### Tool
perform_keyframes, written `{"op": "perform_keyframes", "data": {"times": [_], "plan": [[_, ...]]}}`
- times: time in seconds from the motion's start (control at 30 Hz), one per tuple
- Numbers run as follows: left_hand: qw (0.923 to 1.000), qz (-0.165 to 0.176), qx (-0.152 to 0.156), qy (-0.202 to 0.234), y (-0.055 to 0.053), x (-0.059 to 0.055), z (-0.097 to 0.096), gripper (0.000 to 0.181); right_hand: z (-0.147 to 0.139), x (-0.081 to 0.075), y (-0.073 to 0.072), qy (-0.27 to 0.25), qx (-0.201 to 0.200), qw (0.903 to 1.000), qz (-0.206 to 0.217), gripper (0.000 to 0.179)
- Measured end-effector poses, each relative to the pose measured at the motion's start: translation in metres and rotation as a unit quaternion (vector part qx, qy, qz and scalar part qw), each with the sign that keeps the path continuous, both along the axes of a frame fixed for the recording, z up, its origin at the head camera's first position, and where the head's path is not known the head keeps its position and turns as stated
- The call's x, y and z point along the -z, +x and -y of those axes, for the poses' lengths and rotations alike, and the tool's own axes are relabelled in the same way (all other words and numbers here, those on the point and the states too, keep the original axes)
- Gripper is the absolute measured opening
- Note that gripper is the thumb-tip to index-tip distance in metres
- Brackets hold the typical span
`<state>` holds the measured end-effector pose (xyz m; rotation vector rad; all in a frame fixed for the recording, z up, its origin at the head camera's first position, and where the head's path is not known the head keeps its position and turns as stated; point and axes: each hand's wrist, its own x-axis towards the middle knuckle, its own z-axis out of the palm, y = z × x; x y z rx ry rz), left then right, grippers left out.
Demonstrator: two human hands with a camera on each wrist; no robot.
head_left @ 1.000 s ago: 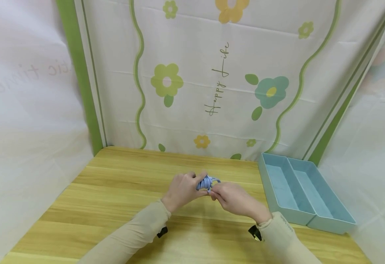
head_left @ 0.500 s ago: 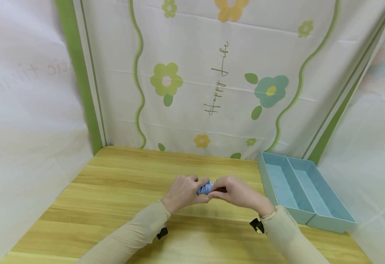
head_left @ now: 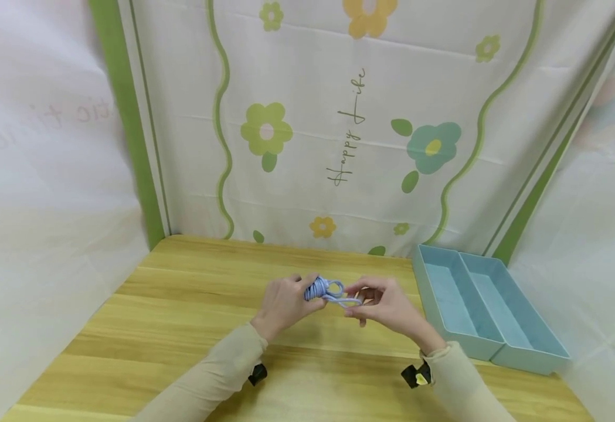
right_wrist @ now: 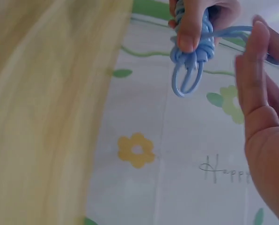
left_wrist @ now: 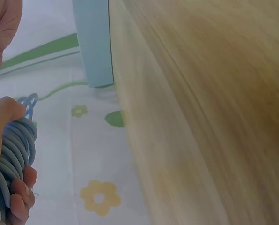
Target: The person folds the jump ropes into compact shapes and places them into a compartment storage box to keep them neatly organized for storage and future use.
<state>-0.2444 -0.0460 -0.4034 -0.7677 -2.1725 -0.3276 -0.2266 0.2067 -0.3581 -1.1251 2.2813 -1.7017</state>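
Observation:
A light-blue cord (head_left: 316, 288), wound into a tight bundle, is held above the table by my left hand (head_left: 285, 302). In the left wrist view, the thumb lies over the coils (left_wrist: 15, 147) and the fingers curl round from below. A small loop (right_wrist: 186, 86) sticks out of the bundle's end in the right wrist view. A longer loop of the same cord reaches sideways to my right hand (head_left: 388, 305). Thumb and forefinger of that hand stand apart on either side of this loop's end, the other fingers loosely bent.
A pale-blue tray (head_left: 489, 305) with two long compartments stands at the right of the wooden table (head_left: 191, 299). Behind the table hangs a white flowered curtain (head_left: 302, 193), with more white cloth at both sides.
The right hand, earlier close against the bundle's end with its fingers pinched, has drawn away to the right and spread its fingers. Loops now show at that end; the left hand shifted slightly left.

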Motion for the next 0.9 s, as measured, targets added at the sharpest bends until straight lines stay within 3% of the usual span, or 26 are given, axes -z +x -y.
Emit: {"op": "perform_keyframes", "data": {"times": [0.1,0.2,0.4,0.63,0.9], "plan": [[0.9997,0.010,-0.014,0.018,0.001,-0.001,-0.002,0.047,-0.001,0.002,0.001,-0.065,-0.015,0.9959,0.060,0.043],[0.9996,0.014,-0.019,0.016,0.001,-0.002,-0.004,0.043,-0.001,0.003,-0.001,-0.081,-0.034,0.9940,0.065,0.045],[0.9995,0.023,-0.002,-0.023,0.001,0.000,-0.009,0.042,0.000,0.004,-0.008,-0.044,-0.092,0.9922,0.072,0.042],[0.9981,0.032,0.013,-0.052,0.001,0.005,-0.013,0.042,0.002,0.007,-0.018,0.001,-0.172,0.9812,0.088,0.046],[0.9978,0.032,0.019,-0.055,0.002,0.007,-0.015,0.039,0.007,0.007,-0.022,0.034,-0.178,0.9819,0.056,0.045]]}}
